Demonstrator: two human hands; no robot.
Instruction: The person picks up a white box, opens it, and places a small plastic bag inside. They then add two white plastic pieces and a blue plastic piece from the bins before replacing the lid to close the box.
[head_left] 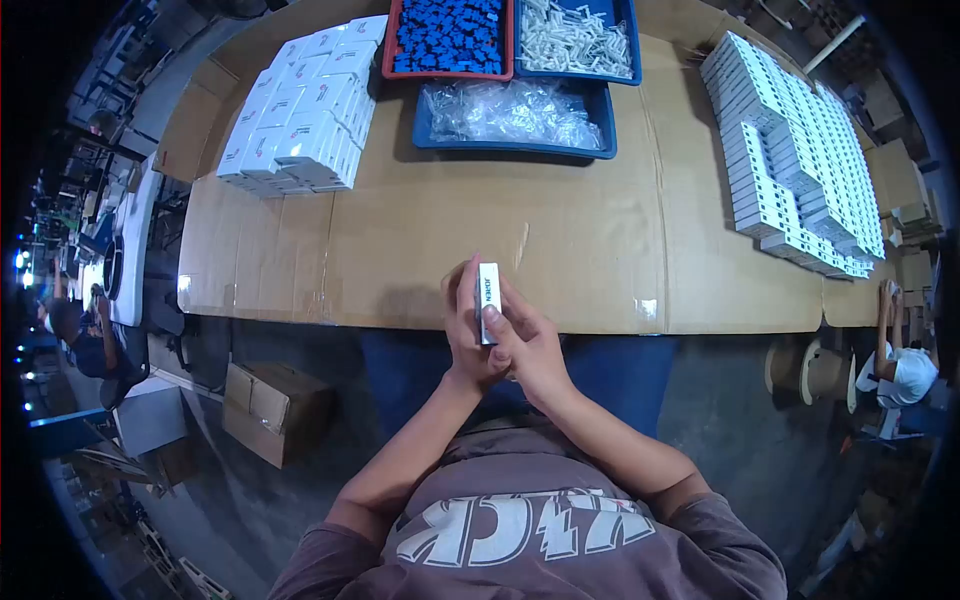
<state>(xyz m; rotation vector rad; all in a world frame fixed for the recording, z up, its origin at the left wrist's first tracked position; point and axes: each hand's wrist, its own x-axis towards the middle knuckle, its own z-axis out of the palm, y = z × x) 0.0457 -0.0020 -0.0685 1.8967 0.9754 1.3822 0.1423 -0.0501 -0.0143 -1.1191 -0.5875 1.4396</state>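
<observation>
A small white box [489, 285] with dark lettering on its narrow side stands upright between my hands, at the table's front edge. My left hand [463, 325] is wrapped round its left side, fingers pointing up. From the right, my right hand [530, 345] holds the same box, with the thumb pressed on its lettered side near the lower end. The palms are close together below the box, and the box hides some of the fingers.
Beyond my hands, the cardboard-covered table [430, 220] bears stacked white boxes [305, 110] at left, a red tray [388, 68] of blue parts, a blue tray [637, 70] of white parts, another blue tray [500, 149] of clear bags, and box rows [790, 160] at right. People sit at both sides.
</observation>
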